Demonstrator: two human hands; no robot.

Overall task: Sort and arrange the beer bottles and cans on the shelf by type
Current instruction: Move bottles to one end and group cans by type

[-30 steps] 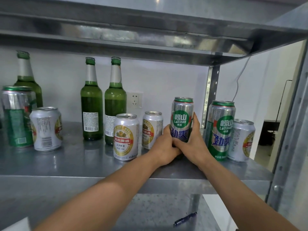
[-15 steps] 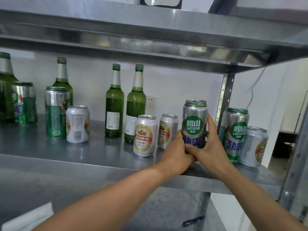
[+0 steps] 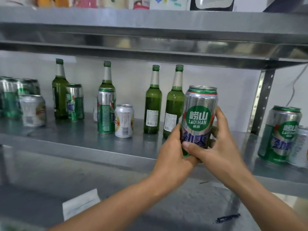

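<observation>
A tall silver-and-green Laoshan can (image 3: 200, 112) is held up in front of the metal shelf (image 3: 103, 147), lifted off its surface. My left hand (image 3: 173, 157) grips its lower left side and my right hand (image 3: 218, 147) wraps its lower right, thumb across the front. Behind the can stand two green bottles (image 3: 153, 104) (image 3: 174, 105). Another tall Laoshan can (image 3: 281, 134) stands at the right. Further left are a tall green can (image 3: 106, 110) beside a short white can (image 3: 124, 120), two more green bottles (image 3: 59, 90) (image 3: 107, 75) and several cans (image 3: 75, 100).
A steel upright post (image 3: 261, 100) rises at the right behind the held can. The upper shelf (image 3: 150, 25) hangs close above the bottle tops. A short can (image 3: 300, 147) stands at the far right edge. Below lie a paper (image 3: 80, 204) and a dark clip (image 3: 228, 217).
Both hands have lifted the Laoshan can off the shelf and carried it up and towards me. The view has swung left, so more bottles and cans show on the left.
</observation>
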